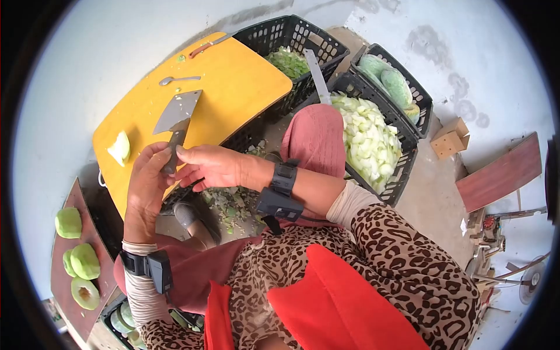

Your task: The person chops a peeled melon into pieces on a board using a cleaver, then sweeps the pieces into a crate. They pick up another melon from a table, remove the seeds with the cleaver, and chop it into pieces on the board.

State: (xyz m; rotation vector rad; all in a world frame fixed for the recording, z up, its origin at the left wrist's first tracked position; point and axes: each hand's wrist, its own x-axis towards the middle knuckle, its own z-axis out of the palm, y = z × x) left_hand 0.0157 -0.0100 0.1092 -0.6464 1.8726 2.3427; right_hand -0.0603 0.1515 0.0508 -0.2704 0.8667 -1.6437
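Note:
A cleaver (178, 111) with a broad metal blade and dark handle points up and away over the yellow board (233, 81). My left hand (146, 184) is closed around its handle, thumb along the side. Close against the same handle is my right hand (207, 165), its thumb at the handle and its other fingers apart and loosely bent below. A pale green-white melon piece (120, 148) lies on the board left of the blade. Farther up on the board are a spoon (179, 79) and a small knife with a brown handle (201, 50).
Black crates hold chopped green pieces (289, 63), sliced pale melon (370, 140) and whole melons (396, 87). A long flat blade (318, 76) leans at the slice crate. Peeled melons (85, 262) rest on a brown board at left. Scraps (233, 210) litter the floor; a carton (450, 139) stands right.

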